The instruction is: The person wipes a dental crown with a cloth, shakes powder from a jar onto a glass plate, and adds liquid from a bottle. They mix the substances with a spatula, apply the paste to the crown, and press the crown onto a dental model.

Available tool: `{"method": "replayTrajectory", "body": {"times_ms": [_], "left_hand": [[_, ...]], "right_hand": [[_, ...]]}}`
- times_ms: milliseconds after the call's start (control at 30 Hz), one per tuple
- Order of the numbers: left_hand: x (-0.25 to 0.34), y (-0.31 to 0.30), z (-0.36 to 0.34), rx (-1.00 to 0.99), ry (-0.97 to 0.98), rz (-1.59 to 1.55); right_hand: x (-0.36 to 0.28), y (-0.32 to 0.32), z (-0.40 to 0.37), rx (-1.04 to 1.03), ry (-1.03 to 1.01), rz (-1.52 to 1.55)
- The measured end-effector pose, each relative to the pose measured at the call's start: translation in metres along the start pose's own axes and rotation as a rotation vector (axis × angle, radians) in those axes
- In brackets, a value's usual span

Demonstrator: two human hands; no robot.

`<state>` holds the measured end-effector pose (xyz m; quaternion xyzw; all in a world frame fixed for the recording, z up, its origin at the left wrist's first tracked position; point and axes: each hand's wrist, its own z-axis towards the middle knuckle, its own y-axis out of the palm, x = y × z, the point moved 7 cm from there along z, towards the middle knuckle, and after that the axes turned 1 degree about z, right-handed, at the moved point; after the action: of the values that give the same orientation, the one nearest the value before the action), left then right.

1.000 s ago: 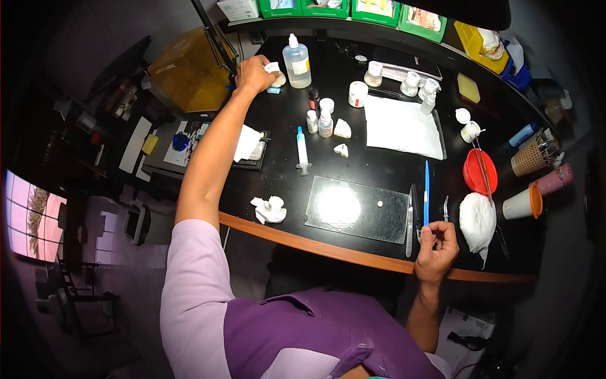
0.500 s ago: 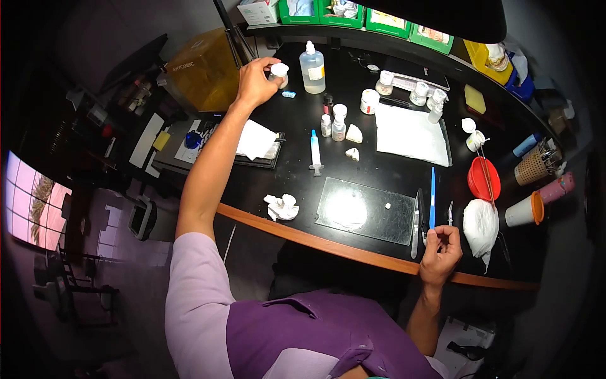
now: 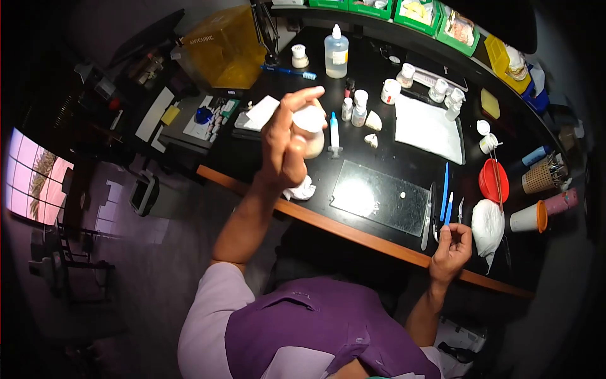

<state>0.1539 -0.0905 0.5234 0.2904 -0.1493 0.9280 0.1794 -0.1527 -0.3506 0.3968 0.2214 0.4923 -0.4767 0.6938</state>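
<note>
My left hand (image 3: 284, 136) is raised over the desk's front left, its fingers wrapped round a small white-capped jar (image 3: 309, 119). At the front right edge, my right hand (image 3: 451, 252) pinches a blue tool (image 3: 447, 205). Another long blue tool (image 3: 445, 183) stands just beyond those fingers. Between the hands lies a glass plate (image 3: 385, 205) with a small white bit (image 3: 403, 195) on it. A crumpled tissue (image 3: 303, 189) is partly behind my left hand. A blue-tipped syringe (image 3: 334, 136) lies right of the held jar.
A clear bottle (image 3: 336, 54) and a jar (image 3: 300, 57) stand at the back. Small bottles (image 3: 359, 110) are mid-desk. A white towel (image 3: 429, 129) lies to the right, near a red bowl (image 3: 493, 180), a white cloth (image 3: 488, 227) and a cup (image 3: 527, 219).
My left hand has come from the back left towards me, lifting the white-capped jar. The view has shifted. The blue tool in my right hand now shows apart from the longer one.
</note>
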Motion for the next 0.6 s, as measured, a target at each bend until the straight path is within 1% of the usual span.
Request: {"method": "replayTrajectory", "body": {"times_ms": [67, 133, 233, 333, 367, 433, 467, 533, 600], "left_hand": [[0.000, 0.010, -0.020, 0.010, 0.044, -0.040], [0.001, 0.019, -0.035, 0.044, 0.019, -0.032], [0.002, 0.028, -0.043, 0.031, 0.026, -0.006], [0.005, 0.032, -0.050, 0.022, -0.025, 0.047], [0.003, 0.033, -0.051, 0.005, -0.064, -0.002], [0.002, 0.034, -0.057, 0.057, -0.203, -0.151], [0.001, 0.034, -0.061, 0.084, -0.276, -0.223], [0.004, 0.034, -0.066, 0.121, -0.296, -0.260], [0.008, 0.037, -0.073, 0.173, -0.327, -0.296]], "right_hand": [[0.001, -0.001, -0.001, -0.004, 0.031, 0.022], [-0.001, 0.000, -0.001, -0.020, 0.028, 0.017], [-0.002, 0.000, -0.001, -0.024, 0.025, 0.000], [-0.004, 0.001, 0.000, -0.021, 0.012, -0.009], [-0.008, 0.002, 0.001, -0.019, 0.005, -0.021], [-0.013, 0.003, 0.003, -0.027, -0.029, -0.038], [-0.016, 0.006, 0.004, -0.053, -0.011, -0.006], [-0.031, 0.011, 0.005, -0.107, 0.028, 0.056], [-0.057, 0.020, 0.005, -0.207, 0.058, 0.092]]}}
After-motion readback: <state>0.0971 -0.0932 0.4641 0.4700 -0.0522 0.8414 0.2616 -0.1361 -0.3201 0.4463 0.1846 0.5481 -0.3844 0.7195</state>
